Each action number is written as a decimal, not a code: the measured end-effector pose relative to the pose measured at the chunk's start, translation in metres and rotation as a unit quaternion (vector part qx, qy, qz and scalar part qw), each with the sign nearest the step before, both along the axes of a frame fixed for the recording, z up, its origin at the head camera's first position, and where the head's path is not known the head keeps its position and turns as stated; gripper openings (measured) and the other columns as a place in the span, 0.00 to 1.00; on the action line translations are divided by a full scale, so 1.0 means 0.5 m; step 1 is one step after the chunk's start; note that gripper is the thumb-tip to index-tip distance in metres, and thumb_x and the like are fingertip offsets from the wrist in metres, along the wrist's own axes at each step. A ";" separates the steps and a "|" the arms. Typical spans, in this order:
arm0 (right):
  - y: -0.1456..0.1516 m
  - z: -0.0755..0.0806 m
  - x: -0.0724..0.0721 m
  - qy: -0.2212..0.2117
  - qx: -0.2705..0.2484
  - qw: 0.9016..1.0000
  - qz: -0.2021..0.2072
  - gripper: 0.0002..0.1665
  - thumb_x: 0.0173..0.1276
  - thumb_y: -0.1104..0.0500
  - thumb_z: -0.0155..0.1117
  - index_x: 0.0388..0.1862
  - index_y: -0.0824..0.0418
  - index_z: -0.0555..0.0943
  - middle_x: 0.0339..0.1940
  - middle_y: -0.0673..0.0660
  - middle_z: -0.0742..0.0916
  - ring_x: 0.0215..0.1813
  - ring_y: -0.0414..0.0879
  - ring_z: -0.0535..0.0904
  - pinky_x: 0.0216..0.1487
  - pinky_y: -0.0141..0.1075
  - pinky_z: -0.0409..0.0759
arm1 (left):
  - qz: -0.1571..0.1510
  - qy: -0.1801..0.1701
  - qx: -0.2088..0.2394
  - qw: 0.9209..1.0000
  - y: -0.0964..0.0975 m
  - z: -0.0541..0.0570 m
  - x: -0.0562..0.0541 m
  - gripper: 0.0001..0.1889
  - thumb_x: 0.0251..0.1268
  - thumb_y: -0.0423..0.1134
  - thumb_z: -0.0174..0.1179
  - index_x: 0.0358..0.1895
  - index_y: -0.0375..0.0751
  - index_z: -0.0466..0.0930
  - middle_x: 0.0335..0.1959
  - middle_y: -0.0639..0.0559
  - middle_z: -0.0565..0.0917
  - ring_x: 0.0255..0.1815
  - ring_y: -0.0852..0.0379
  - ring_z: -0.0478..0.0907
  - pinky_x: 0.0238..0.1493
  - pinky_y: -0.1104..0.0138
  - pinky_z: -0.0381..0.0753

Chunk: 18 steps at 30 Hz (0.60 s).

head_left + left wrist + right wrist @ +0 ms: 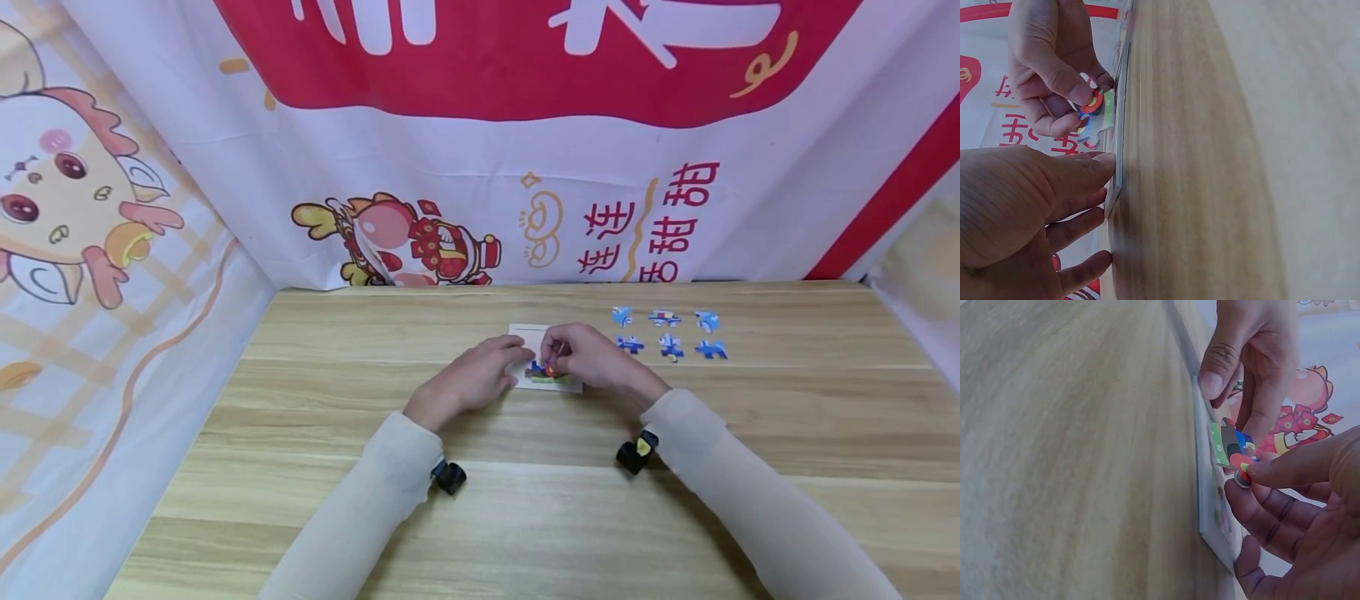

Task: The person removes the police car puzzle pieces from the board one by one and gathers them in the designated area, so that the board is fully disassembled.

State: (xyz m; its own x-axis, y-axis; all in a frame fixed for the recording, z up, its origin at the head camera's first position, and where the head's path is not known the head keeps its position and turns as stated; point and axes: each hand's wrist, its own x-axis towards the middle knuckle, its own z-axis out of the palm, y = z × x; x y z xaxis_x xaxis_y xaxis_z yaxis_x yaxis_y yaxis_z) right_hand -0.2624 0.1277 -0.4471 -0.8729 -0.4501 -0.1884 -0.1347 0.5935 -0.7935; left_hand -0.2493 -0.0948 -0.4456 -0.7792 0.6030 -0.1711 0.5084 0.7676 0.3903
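A white puzzle board (528, 332) lies flat on the table, with joined green, blue and dark jigsaw pieces (1229, 439) along its near part. My right hand (588, 354) pinches a small red and yellow jigsaw piece (1242, 464) between thumb and fingertip, right at the edge of those joined pieces. On the other side, my left hand (480, 371) rests against the board's left edge. Its thumb presses on the rim and its fingers are spread loosely in the left wrist view. Part of the board is hidden under both hands.
To the right of the board, several loose blue jigsaw pieces (670, 343) lie in two rows on the wooden table (360, 350). A printed white and red cloth (450, 150) hangs behind the table's back edge.
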 end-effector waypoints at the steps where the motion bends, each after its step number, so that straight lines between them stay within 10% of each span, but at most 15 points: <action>1: 0.001 0.002 0.001 -0.002 -0.002 1.000 -0.003 0.13 0.68 0.77 0.59 0.39 0.61 0.83 0.38 0.58 0.85 0.42 0.50 0.78 0.44 0.38 0.78 | -0.001 0.002 0.000 1.000 0.000 0.000 0.000 0.25 0.79 0.37 0.59 0.76 0.49 0.74 0.82 0.46 0.67 0.83 0.46 0.62 0.84 0.52 0.61; 18: 0.045 0.010 0.006 0.009 -0.031 0.999 -0.017 0.11 0.68 0.74 0.58 0.42 0.62 0.83 0.39 0.58 0.84 0.41 0.50 0.78 0.45 0.39 0.80 | -0.001 0.003 -0.011 1.000 0.001 0.001 0.001 0.26 0.79 0.37 0.60 0.76 0.49 0.73 0.82 0.47 0.66 0.84 0.47 0.60 0.85 0.53 0.58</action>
State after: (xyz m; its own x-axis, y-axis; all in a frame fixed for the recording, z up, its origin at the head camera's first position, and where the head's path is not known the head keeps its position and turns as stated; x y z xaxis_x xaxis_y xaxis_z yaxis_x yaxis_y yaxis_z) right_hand -0.2596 0.1503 -0.4420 -0.8909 -0.4303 -0.1456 -0.1291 0.5472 -0.8269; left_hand -0.2486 -0.0943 -0.4451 -0.7790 0.6007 -0.1796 0.5125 0.7751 0.3696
